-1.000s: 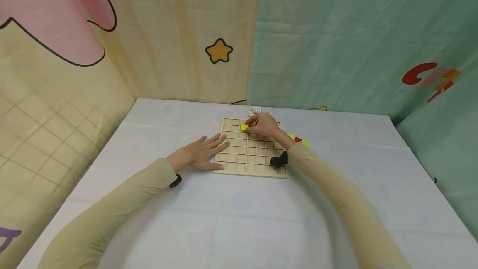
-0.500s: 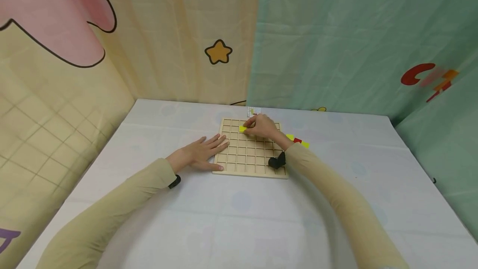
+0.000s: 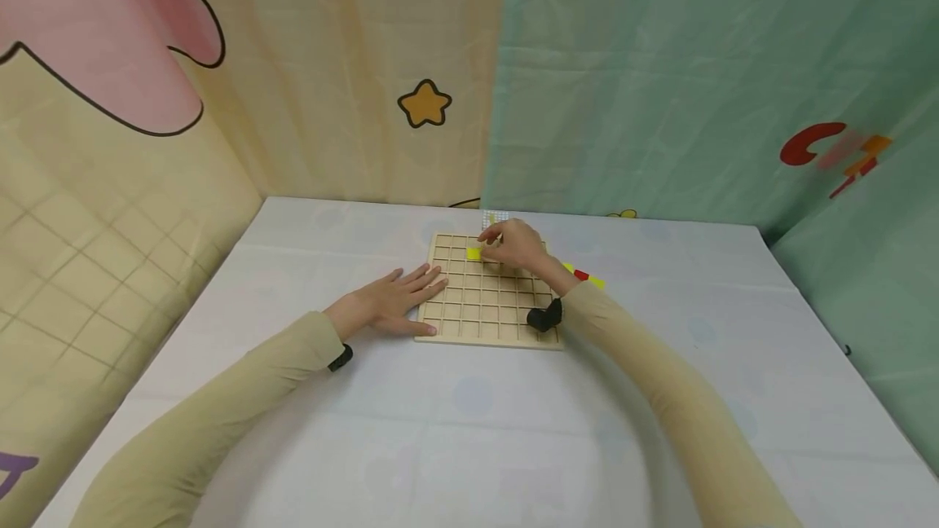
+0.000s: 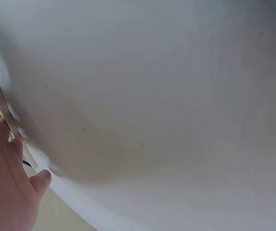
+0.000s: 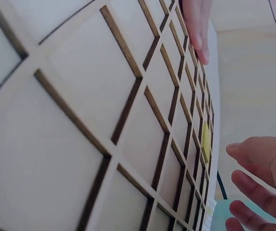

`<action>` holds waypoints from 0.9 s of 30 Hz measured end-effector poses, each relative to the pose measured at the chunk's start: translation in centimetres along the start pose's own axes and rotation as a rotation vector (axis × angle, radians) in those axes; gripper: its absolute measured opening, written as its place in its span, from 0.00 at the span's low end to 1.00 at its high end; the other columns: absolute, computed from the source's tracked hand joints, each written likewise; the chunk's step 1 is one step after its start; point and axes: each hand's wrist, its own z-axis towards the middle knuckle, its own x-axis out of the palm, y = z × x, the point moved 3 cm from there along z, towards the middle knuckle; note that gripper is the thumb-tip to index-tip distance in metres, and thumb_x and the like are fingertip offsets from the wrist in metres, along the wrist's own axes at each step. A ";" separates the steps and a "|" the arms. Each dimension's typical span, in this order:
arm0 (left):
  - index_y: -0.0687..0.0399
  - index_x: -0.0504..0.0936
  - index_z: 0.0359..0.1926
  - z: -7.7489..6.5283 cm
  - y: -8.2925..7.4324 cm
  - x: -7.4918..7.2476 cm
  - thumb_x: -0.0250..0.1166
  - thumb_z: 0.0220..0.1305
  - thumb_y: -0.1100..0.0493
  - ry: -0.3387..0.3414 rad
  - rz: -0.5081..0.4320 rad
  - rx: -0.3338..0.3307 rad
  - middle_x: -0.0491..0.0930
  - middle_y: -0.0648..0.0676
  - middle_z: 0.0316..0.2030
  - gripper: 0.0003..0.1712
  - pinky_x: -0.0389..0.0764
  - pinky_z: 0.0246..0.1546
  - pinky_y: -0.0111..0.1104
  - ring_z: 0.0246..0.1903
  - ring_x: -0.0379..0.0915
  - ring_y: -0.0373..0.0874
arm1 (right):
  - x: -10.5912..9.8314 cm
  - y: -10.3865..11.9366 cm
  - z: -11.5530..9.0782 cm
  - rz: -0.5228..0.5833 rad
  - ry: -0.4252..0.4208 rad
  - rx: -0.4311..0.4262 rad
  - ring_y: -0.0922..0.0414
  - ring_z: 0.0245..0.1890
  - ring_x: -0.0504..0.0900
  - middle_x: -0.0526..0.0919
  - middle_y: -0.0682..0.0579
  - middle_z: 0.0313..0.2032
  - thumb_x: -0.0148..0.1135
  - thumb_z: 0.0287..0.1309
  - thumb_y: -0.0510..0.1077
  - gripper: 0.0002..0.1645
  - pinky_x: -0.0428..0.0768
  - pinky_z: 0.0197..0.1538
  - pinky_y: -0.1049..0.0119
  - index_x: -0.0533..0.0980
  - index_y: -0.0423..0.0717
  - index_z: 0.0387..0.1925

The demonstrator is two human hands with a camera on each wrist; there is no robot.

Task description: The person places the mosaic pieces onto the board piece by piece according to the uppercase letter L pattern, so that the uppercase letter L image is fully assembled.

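A wooden grid board (image 3: 480, 312) lies on the table. One yellow square tile (image 3: 473, 253) sits in a cell near the board's far edge; the right wrist view shows the same yellow tile (image 5: 206, 142) seated among the ridges. My right hand (image 3: 516, 244) hovers just right of this tile, thumb and fingers parted and holding nothing. In the right wrist view a small gap separates the thumb (image 5: 248, 150) from the tile. My left hand (image 3: 387, 302) rests with spread, straight fingers on the board's left edge.
Beyond the board's right side lie a red tile (image 3: 581, 275) and a yellow tile (image 3: 597, 283), with more yellow partly behind the right forearm. A small printed grid card (image 3: 494, 217) lies behind the board. Patterned curtains (image 3: 330, 88) enclose the white table (image 3: 469, 438).
My right hand has let go of the yellow tile and its fingers have drawn slightly away, leaving the tile in its cell. The left hand stays on the board's edge.
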 end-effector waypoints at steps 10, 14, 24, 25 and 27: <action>0.47 0.37 0.77 0.0 -0.1 -0.1 0.47 0.64 0.28 -0.022 0.009 0.003 0.31 0.55 0.77 0.52 0.41 0.72 0.57 0.76 0.27 0.52 | -2.4 -0.9 -2.0 0.044 -0.157 -0.018 0.49 0.46 0.80 0.86 0.47 0.43 0.65 0.58 0.45 0.14 0.79 0.47 0.55 0.84 0.46 0.45; 0.47 0.38 0.77 -0.2 -0.2 -0.1 0.48 0.64 0.28 -0.021 0.007 0.005 0.32 0.55 0.77 0.52 0.41 0.72 0.57 0.76 0.27 0.53 | -3.3 -1.7 -3.1 0.055 -0.202 -0.020 0.48 0.46 0.81 0.86 0.46 0.42 0.65 0.58 0.44 0.14 0.79 0.47 0.54 0.84 0.43 0.45; 0.47 0.38 0.77 -0.1 -0.3 -0.2 0.47 0.64 0.27 -0.023 0.022 0.006 0.33 0.55 0.77 0.53 0.41 0.72 0.58 0.76 0.29 0.53 | -6.2 -4.2 -6.2 0.037 -0.279 0.002 0.46 0.45 0.81 0.86 0.44 0.42 0.65 0.58 0.44 0.13 0.79 0.48 0.52 0.84 0.43 0.44; 0.47 0.38 0.77 -0.1 -0.3 -0.3 0.47 0.64 0.27 -0.023 0.024 0.005 0.33 0.55 0.77 0.53 0.41 0.72 0.58 0.76 0.29 0.53 | -6.4 -4.5 -6.5 0.035 -0.280 0.007 0.46 0.45 0.81 0.86 0.44 0.42 0.65 0.58 0.44 0.13 0.79 0.48 0.51 0.84 0.43 0.44; 0.47 0.38 0.77 -0.1 -0.3 -0.3 0.48 0.64 0.27 -0.029 0.021 0.008 0.34 0.55 0.77 0.53 0.41 0.72 0.58 0.76 0.29 0.53 | -6.9 -5.2 -7.2 0.032 -0.281 0.016 0.45 0.46 0.81 0.86 0.44 0.43 0.65 0.59 0.44 0.13 0.79 0.49 0.51 0.84 0.43 0.44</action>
